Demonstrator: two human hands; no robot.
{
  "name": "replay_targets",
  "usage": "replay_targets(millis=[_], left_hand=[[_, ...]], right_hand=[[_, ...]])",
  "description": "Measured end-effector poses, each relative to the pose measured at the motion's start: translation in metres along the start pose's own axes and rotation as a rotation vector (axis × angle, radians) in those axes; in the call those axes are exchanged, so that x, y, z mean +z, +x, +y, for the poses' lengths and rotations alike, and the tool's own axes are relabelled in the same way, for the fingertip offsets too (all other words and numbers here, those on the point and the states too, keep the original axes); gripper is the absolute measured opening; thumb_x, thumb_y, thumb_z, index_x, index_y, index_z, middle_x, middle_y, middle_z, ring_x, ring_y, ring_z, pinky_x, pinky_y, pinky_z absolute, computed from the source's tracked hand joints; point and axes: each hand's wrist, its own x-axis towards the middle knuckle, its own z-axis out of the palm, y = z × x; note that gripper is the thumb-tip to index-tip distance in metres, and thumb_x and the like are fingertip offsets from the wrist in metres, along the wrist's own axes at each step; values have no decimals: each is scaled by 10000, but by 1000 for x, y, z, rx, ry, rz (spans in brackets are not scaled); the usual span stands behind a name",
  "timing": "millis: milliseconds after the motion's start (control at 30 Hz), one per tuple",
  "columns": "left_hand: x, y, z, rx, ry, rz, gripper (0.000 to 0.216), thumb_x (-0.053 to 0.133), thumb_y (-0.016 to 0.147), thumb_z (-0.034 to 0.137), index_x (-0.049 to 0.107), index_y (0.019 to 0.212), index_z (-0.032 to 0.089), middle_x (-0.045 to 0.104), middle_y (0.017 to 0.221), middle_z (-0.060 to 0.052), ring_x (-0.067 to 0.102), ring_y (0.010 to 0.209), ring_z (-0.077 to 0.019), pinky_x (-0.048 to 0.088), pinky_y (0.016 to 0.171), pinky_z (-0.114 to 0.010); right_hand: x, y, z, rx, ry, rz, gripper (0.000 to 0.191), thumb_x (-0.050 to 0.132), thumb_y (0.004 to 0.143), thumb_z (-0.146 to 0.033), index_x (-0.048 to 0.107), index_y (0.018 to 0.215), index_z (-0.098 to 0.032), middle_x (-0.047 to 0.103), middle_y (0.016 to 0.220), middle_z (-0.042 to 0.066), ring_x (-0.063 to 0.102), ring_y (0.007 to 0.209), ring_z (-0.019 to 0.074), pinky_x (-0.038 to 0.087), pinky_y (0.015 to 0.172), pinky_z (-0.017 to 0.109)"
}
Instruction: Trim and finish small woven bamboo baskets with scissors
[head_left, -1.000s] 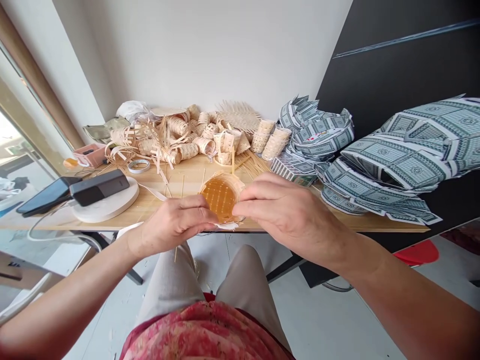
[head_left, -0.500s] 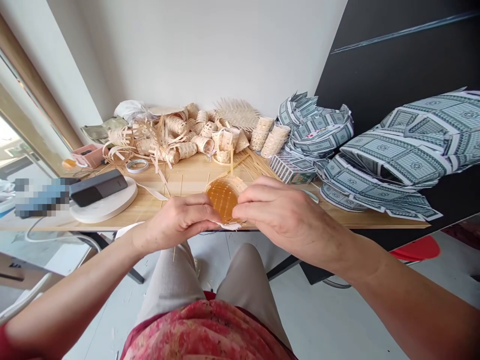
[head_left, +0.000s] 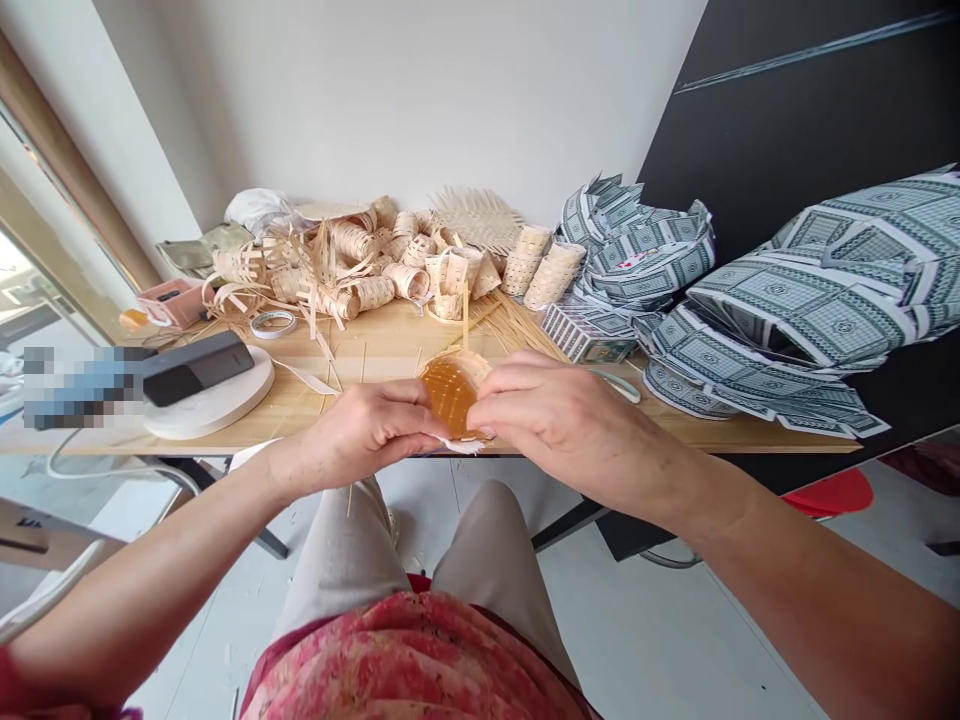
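Observation:
Between my hands, at the table's front edge, is a small round woven bamboo basket (head_left: pixel 448 393), tilted so its amber inside faces me. One upright strip (head_left: pixel 465 315) stands up from its far rim. My left hand (head_left: pixel 375 425) is closed at the left of the near rim, thumb and fingers pinching. A white, frayed scrap of cloth or paper (head_left: pixel 461 445) lies along that near rim, by the left fingertips. My right hand (head_left: pixel 536 410) is closed on the rim's right side, its fingertips bent inward. The grip's inner side is partly hidden by the fingers.
Several woven bamboo tubes (head_left: pixel 373 293) and loose strips pile up at the back. A tape roll (head_left: pixel 274 324) lies nearer. At left, a dark box-shaped device (head_left: pixel 199 366) rests on a round white stand (head_left: pixel 225 410). Folded playing-card constructions (head_left: pixel 810 290) fill the right.
My hands and the basket hold nearly the same pose. The basket's view has shifted slightly right and up; the right fingers have moved a little along the rim.

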Motion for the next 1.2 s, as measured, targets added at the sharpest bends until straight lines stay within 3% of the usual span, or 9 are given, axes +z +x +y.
replay_targets(millis=[333,733,933,1100,1200], left_hand=[[-1,4,-6,-44,-69,-47,241,478,885,259,696,899,159,621,769,-53,576,661,-93,447,619,-178],[-2,7,-9,-64,-120,-27,227,490,877,248,692,897,145,611,774,-53,574,685,-98,436,622,-183],[-5,7,-8,-82,-80,2,174,530,850,187,696,854,135,586,698,-27,553,617,-81,413,558,-160],[-1,8,-16,-105,-84,66,159,542,831,141,700,848,135,611,719,-32,569,636,-85,426,576,-165],[2,7,-22,-152,-66,180,136,566,811,148,702,811,144,602,680,-20,556,605,-88,423,549,-171]], right_hand=[[2,12,17,56,197,-135,220,532,798,-45,667,678,-171,635,680,-8,540,694,133,393,639,251],[6,21,18,64,226,-134,149,635,730,-7,688,706,-144,643,678,0,548,710,135,399,670,253],[0,25,26,42,233,-152,180,599,769,-24,665,663,-154,648,694,-6,546,703,128,408,667,255],[3,30,30,-100,170,-61,180,613,774,-26,663,667,-162,656,696,-12,548,714,132,425,714,267],[2,29,29,-63,57,167,118,601,797,-51,660,774,-150,653,826,35,563,794,160,442,729,290]])
